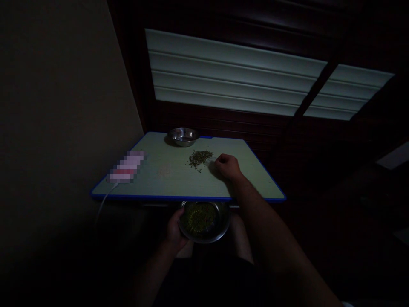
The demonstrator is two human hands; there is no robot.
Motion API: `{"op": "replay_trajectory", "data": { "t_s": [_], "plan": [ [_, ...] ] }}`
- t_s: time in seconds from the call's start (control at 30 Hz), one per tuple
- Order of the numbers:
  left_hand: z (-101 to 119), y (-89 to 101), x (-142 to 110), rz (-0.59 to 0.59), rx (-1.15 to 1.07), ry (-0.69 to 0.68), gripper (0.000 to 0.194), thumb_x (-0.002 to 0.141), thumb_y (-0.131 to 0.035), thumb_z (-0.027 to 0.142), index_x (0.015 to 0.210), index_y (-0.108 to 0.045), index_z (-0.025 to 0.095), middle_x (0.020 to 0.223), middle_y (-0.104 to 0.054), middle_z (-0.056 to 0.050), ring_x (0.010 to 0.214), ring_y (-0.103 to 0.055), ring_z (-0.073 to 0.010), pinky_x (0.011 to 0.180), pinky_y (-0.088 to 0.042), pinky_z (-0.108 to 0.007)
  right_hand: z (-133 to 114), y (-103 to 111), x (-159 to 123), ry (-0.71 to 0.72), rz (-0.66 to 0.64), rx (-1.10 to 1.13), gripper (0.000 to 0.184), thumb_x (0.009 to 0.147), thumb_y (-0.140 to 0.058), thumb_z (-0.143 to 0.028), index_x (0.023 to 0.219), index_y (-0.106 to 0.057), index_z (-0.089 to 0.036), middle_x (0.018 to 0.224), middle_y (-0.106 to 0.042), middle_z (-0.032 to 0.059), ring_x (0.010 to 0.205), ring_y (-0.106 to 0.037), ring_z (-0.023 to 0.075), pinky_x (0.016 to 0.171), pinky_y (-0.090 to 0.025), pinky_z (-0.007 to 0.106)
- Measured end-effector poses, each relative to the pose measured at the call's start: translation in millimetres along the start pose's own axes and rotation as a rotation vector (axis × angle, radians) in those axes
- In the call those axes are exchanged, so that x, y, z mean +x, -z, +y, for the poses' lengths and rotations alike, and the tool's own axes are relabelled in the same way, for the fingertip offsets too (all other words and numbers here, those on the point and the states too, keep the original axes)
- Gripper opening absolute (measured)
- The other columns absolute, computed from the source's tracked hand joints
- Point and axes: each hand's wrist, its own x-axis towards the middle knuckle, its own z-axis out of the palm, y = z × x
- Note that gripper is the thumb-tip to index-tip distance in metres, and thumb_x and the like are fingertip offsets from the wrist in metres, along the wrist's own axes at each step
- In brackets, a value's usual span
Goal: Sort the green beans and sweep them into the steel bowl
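Observation:
Below the table's front edge, my left hand (177, 228) grips the rim of a metal bowl (220, 234). Small green bean-like grains (198, 218) lie inside that bowl. On the tabletop, my right hand (227, 166) is closed beside a loose pile of small greenish-brown grains (200, 158). A thin, pale, see-through piece (211, 161) sticks out from its fingers toward the pile; the dim light hides what it is. A second metal bowl (183, 137) stands behind the pile, at the back of the table.
The pale table (255, 183) has a blue edge. A blurred-out phone-like device (127, 167) lies on its left side, with a white cable (104, 200) hanging over the front. A faint pale patch (164, 171) shows on the tabletop. Dark panelling with light slats (230, 76) rises behind.

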Motion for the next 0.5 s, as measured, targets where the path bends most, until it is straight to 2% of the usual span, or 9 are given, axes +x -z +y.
{"op": "replay_trajectory", "data": {
  "t_s": [0.17,0.33,0.5],
  "plan": [
    [2.0,-2.3,-2.0,0.009,0.019,0.015,0.022,0.077,-0.055,0.024,0.086,-0.072,0.013,0.078,-0.076,-0.009,0.093,-0.07,-0.03,0.092,-0.051,-0.047,-0.7,-3.8,-1.3,0.026,-0.109,0.137,0.016,0.065,-0.054,-0.031,0.063,-0.06,-0.016,0.058,-0.056,-0.0021,0.056,-0.046,0.0102,0.055,-0.035,0.023],
    [2.9,-3.0,-2.5,-0.001,0.03,0.013,0.022,0.079,-0.054,0.024,0.084,-0.072,0.012,0.078,-0.076,-0.01,0.087,-0.071,-0.0285,0.09,-0.051,-0.045,-2.1,-4.3,-2.4,0.079,-0.107,0.142,0.018,0.067,-0.053,-0.032,0.063,-0.06,-0.016,0.059,-0.056,-0.0019,0.057,-0.046,0.0103,0.058,-0.036,0.023],
    [2.0,-1.9,-1.9,-0.013,0.015,0.008,0.023,0.079,-0.053,0.023,0.084,-0.072,0.011,0.079,-0.076,-0.011,0.087,-0.071,-0.0286,0.091,-0.051,-0.044,-5.9,-4.2,-4.7,0.08,-0.16,0.193,0.018,0.066,-0.055,-0.033,0.064,-0.06,-0.015,0.059,-0.055,-0.0015,0.058,-0.046,0.0104,0.057,-0.036,0.023]
  ]
}}
